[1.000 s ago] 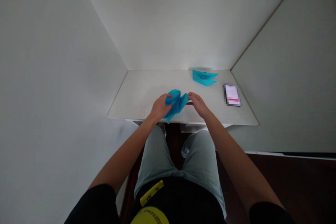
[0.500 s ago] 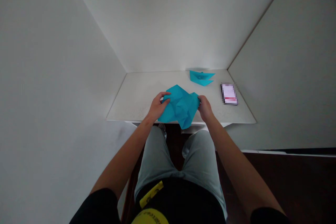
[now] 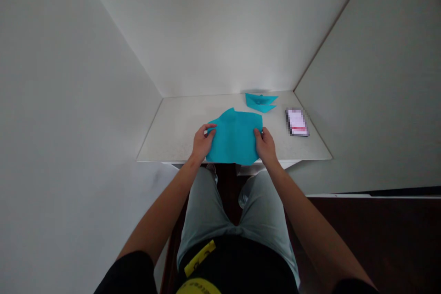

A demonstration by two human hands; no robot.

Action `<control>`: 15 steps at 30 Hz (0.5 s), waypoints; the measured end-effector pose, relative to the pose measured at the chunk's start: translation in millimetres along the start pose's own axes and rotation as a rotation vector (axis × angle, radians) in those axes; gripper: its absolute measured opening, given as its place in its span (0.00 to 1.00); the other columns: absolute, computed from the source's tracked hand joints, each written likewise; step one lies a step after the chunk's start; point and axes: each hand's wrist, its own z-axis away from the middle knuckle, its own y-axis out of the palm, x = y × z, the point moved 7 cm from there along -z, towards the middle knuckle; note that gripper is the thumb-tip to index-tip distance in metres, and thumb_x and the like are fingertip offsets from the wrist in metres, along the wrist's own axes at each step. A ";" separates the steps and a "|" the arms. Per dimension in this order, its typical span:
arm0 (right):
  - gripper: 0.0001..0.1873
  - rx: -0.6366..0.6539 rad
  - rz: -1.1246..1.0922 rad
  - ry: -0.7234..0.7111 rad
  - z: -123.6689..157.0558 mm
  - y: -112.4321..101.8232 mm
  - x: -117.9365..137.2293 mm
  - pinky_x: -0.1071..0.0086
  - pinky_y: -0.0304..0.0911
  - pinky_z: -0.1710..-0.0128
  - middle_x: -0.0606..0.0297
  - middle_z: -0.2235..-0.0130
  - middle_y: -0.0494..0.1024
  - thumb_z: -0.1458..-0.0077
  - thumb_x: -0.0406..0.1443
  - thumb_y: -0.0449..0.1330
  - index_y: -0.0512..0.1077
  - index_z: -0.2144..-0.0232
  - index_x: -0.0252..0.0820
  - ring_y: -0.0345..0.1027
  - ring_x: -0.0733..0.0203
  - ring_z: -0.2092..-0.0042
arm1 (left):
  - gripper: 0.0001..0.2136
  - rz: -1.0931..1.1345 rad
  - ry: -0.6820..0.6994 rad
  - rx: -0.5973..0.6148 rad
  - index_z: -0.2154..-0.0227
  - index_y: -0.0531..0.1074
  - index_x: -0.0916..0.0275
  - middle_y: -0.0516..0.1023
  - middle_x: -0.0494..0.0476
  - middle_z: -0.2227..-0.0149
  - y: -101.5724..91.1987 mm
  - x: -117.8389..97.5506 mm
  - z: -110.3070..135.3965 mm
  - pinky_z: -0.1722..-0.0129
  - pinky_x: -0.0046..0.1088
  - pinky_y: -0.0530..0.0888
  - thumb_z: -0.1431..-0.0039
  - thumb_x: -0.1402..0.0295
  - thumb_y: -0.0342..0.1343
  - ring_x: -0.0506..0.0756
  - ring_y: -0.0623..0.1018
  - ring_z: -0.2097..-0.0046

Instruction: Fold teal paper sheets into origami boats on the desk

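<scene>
A creased sheet of blue paper [image 3: 234, 138] is spread between my hands above the front part of the white tabletop, its lower edge reaching past the table's front edge. My left hand [image 3: 203, 141] pinches the sheet's left side between thumb and fingers. On the opposite side my right hand [image 3: 265, 144] grips the paper, thumb on top and fingers mostly hidden beneath. Behind the sheet, toward the right, lies a folded blue paper boat [image 3: 261, 102], touched by neither hand.
The white tabletop [image 3: 172, 133] is bounded by walls at the back, left and right. A phone [image 3: 296, 122] with a lit, blurred screen lies near its right side. My legs [image 3: 203, 206] are below the front edge.
The blue sheet was crumpled and folded over; now it is opened out flatter and wider. My right hand has moved its thumb onto the paper's top face. The view shifted slightly.
</scene>
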 end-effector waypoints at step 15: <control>0.26 -0.081 0.557 -0.208 -50.3 11.0 -20.5 0.46 0.68 0.48 0.43 0.47 0.80 0.34 0.46 0.59 0.71 0.39 0.40 0.73 0.36 0.48 | 0.19 -0.731 0.193 -0.091 0.40 0.76 0.59 0.69 0.71 0.30 1.7 14.0 -43.4 0.30 0.55 0.64 0.32 0.67 0.59 0.72 0.66 0.28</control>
